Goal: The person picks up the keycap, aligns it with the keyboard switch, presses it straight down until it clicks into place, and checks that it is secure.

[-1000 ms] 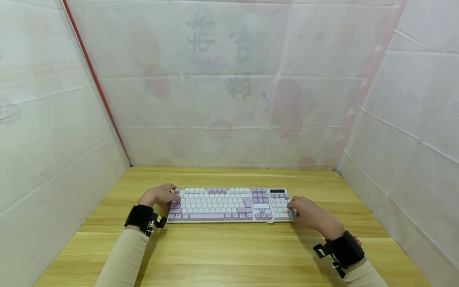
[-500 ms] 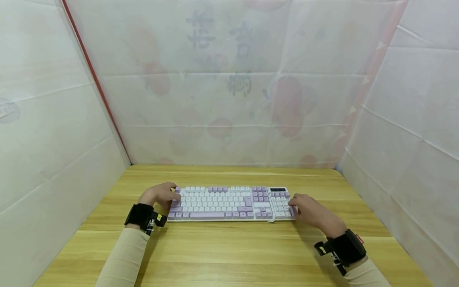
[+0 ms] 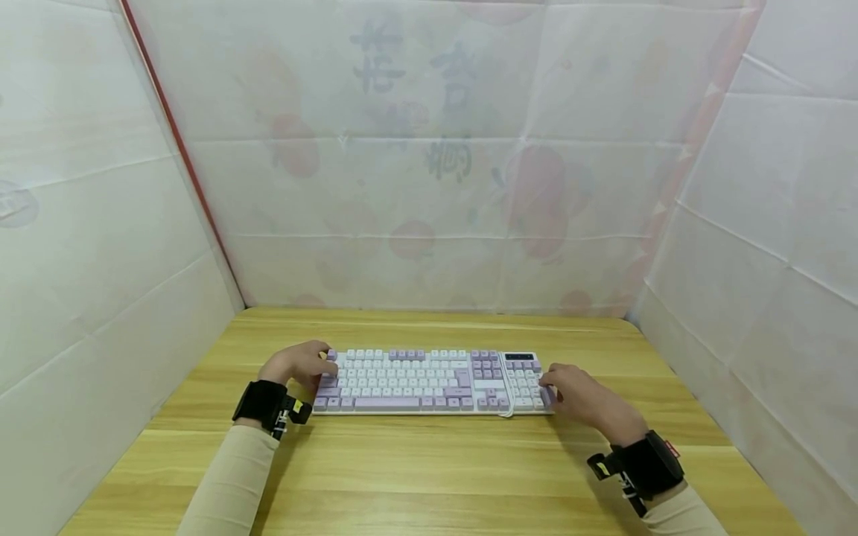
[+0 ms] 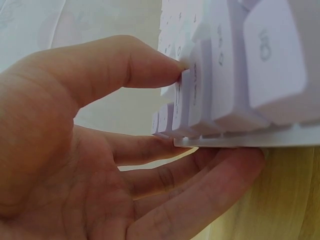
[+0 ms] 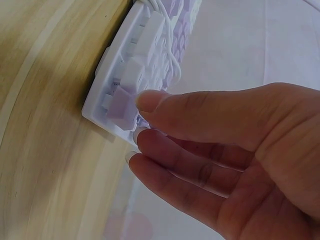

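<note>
A white and lilac keyboard lies lengthwise on the table in the head view. My left hand grips its left end. In the left wrist view the thumb presses on the keys from above, while the fingers reach under the bottom edge. At the opposite end, my right hand holds the number-pad side. The right wrist view shows that thumb against the corner key, with the other fingertips at the side edge. A folded white cable lies across the keys near the number pad.
The wooden table extends in front of and behind the keyboard. Pale printed sheeting hangs at the back, and more encloses the left and right sides. A red strip runs down the left rear corner.
My right hand has shifted very slightly outward at the keyboard's right end. The left hand and the keyboard look nearly unchanged.
</note>
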Motion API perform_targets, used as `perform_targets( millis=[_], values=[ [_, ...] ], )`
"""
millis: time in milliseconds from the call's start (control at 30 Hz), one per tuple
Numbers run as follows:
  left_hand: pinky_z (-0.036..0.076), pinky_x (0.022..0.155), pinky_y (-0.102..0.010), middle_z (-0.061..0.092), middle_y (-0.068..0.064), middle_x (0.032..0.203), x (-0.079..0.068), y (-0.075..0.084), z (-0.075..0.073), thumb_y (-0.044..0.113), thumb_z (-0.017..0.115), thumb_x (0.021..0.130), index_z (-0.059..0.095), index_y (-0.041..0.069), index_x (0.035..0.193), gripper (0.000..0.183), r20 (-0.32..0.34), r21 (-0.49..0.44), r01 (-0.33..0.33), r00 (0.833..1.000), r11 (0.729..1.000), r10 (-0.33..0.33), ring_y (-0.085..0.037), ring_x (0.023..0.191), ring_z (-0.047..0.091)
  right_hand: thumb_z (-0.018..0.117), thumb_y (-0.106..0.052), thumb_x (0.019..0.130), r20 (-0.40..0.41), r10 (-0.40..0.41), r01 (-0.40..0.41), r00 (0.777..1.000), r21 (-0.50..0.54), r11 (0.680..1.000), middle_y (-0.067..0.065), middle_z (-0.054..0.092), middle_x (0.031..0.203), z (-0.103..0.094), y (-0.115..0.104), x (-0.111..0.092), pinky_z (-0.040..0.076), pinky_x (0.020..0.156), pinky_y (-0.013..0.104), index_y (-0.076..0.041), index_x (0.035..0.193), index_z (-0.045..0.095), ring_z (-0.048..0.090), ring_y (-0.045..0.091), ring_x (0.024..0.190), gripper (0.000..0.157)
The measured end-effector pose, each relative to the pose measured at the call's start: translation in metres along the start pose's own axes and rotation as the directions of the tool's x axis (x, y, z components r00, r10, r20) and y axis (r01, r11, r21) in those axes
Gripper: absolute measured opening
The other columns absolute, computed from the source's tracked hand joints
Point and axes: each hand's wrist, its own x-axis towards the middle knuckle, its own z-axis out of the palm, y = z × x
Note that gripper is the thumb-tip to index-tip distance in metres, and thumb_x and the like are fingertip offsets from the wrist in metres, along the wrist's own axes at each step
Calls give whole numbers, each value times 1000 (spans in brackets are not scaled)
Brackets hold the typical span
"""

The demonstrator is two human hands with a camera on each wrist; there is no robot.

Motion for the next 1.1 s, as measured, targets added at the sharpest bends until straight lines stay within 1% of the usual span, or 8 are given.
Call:
perform_targets(
  millis=[200, 333, 467, 633, 1100],
  values=[
    [62, 79, -40, 46, -36, 145, -1, 0, 0, 20, 67, 91, 36, -14, 151, 75, 2, 4, 0, 1000, 1000, 0, -29, 98, 62, 81, 3, 79, 6, 13, -13, 1000, -21, 1000, 5, 64, 89, 0, -3, 3, 48, 63, 25, 1, 103, 75, 51, 10, 73, 25],
    [61, 77, -39, 46, -35, 144, -1, 0, -1, 20, 66, 91, 35, -14, 151, 76, 3, 5, -2, 1000, 1000, 2, -28, 96, 62, 81, 4, 79, -5, -5, 5, 1000, -20, 1000, 6, 64, 88, -1, -3, 3, 46, 62, 25, 0, 102, 75, 50, 9, 72, 25],
    [61, 77, -39, 47, -36, 142, 0, 0, -2, 20, 66, 92, 35, -14, 151, 75, 5, 6, -8, 1000, 1000, 8, -28, 95, 62, 81, 5, 78, -10, -12, 12, 1000, -14, 1000, 7, 65, 89, -2, -1, 3, 47, 62, 26, 0, 102, 75, 53, 11, 72, 25],
    [61, 75, -38, 49, -34, 140, 0, 0, -2, 19, 66, 91, 35, -14, 151, 75, 4, 9, -13, 1000, 1000, 13, -27, 94, 61, 81, 6, 78, -6, 2, -2, 1000, 4, 1000, 9, 66, 92, 0, 0, 4, 49, 63, 27, 2, 103, 75, 56, 15, 73, 26],
    [62, 79, -40, 46, -36, 145, 0, 0, 0, 20, 66, 91, 37, -13, 151, 75, 0, 6, 2, 1000, 1000, -2, -28, 98, 63, 78, 7, 78, -17, -3, 3, 1000, -13, 1000, 8, 66, 91, 2, 4, 4, 49, 64, 25, 2, 101, 75, 56, 13, 74, 24]
  ],
)
